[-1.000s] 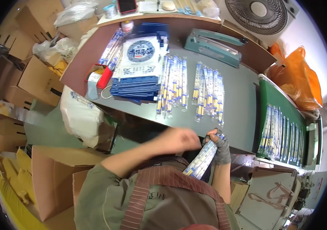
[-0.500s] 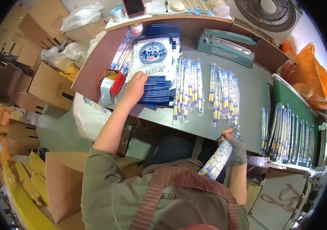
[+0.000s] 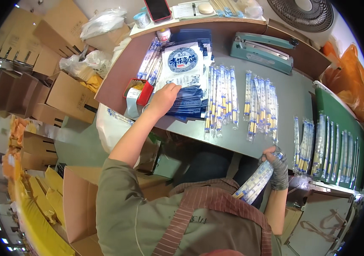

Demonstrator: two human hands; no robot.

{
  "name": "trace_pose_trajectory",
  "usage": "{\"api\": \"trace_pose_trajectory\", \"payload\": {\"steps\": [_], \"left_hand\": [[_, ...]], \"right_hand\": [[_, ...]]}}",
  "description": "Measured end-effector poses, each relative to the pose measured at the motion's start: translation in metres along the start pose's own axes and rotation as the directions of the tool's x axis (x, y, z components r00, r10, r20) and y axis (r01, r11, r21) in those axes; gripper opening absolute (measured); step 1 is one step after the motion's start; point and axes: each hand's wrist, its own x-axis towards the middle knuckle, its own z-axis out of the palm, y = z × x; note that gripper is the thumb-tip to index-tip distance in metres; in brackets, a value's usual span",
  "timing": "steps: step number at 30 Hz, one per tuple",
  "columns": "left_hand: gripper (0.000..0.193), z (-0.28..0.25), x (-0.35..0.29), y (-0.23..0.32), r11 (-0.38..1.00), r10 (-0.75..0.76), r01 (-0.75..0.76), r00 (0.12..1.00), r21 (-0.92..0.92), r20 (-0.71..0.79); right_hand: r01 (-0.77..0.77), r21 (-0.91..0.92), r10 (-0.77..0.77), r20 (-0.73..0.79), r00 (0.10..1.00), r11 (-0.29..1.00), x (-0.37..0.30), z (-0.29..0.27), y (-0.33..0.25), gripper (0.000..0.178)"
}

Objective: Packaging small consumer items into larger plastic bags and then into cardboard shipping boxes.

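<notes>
My left hand [image 3: 165,99] is at the lower edge of the top white-and-blue packaging bag [image 3: 181,57], its fingers closed on that edge. Under it lies a stack of dark blue bags [image 3: 190,102]. Low in front of my body, my right hand [image 3: 277,164] grips a bundle of wrapped chopsticks [image 3: 254,182], slanting down to the left. A grey wrap covers that hand's palm and wrist. Beside the bags, two groups of wrapped chopsticks lie on the grey table: one nearer the stack [image 3: 222,98], another farther right [image 3: 259,104].
A teal bag sealer [image 3: 262,53] stands at the table's back. More wrapped chopsticks [image 3: 333,149] lie on a green surface [image 3: 340,111] at right. A red box [image 3: 145,93] sits left of the bags. An open carton [image 3: 79,205] stands low at left.
The whole scene has shifted slightly to the right in view. My left fingers stay at the bag's edge, and my right hand still holds the chopstick bundle.
</notes>
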Motion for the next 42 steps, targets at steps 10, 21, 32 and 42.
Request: {"api": "trace_pose_trajectory", "payload": {"steps": [10, 21, 32, 42], "left_hand": [[0.010, -0.057, 0.070, 0.024, 0.813, -0.497, 0.191, 0.719, -0.551, -0.485], [0.008, 0.105, 0.033, 0.342, 0.658, 0.274, -0.141, 0.960, -0.740, 0.061], [0.015, 0.105, 0.053, 0.330, 0.426, 0.188, 0.432, 0.817, -0.795, 0.545], [0.016, 0.029, 0.030, 0.350, 0.613, 0.317, -0.435, 0.900, -0.659, -0.300]], "right_hand": [[0.049, -0.037, -0.052, -0.083, 0.995, 0.998, -0.024, -0.017, -0.003, 0.018], [0.370, -0.148, -0.393, -0.181, 0.901, 0.917, -0.067, -0.006, -0.015, 0.018], [0.395, -0.096, -0.405, -0.142, 0.903, 0.914, -0.010, -0.063, 0.019, 0.011], [0.149, -0.364, -0.264, -0.290, 0.920, 0.920, -0.044, -0.045, 0.018, 0.021]]}}
